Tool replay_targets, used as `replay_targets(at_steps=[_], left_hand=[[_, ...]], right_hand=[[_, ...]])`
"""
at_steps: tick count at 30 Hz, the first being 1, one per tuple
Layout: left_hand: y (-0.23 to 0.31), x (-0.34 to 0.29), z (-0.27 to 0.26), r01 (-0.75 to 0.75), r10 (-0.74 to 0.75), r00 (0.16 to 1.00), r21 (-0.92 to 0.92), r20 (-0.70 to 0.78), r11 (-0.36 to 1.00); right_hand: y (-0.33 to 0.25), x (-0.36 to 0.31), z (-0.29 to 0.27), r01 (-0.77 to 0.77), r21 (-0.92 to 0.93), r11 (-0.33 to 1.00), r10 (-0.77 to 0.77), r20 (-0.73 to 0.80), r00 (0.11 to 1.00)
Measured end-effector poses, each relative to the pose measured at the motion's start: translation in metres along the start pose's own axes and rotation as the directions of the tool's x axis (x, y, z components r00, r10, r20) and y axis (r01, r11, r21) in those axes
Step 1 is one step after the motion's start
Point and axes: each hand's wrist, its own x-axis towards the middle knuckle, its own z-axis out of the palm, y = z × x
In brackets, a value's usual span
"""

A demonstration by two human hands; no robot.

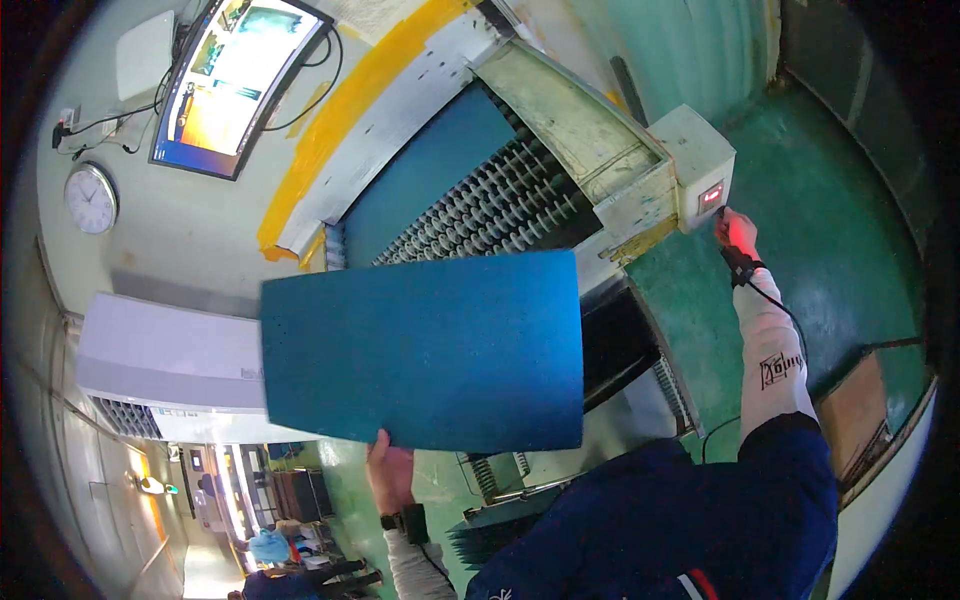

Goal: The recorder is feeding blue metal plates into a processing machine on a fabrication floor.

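We see the left hand (392,475) nearest, gripping the blue panel (425,350) by its lower edge — panel rises from those fingers, long axis side to side, upper edge overlapping the roller bed (490,200) in view. Right hand (738,235) is well apart, beyond the panel's right edge, fingertips at the control box's (690,150) lower right corner — gripping or not, we can't tell.
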Motion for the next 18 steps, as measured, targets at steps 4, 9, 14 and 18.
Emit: replay_targets(at_steps=[4,9,14,18], left_hand=[[-0.027,0.025,-0.008,0.15,-0.163,0.986,-0.243,-0.033,0.958],[-0.074,0.065,-0.014,0.221,-0.252,0.967,-0.372,-0.036,0.901],[-0.1,0.108,0.008,0.243,-0.266,0.964,-0.445,0.013,0.862],[-0.109,0.134,0.016,0.264,-0.306,0.952,-0.432,-0.03,0.862]], right_hand=[[0.0,-0.014,0.016,0.016,0.05,0.999,-0.012,-0.067,0.998],[0.0,-0.009,0.012,-0.004,-0.011,1.0,0.004,-0.017,1.0],[0.009,0.003,0.005,0.044,-0.028,0.999,-0.045,-0.022,0.999],[0.012,0.001,0.013,0.034,0.007,0.999,-0.034,-0.05,0.998]])
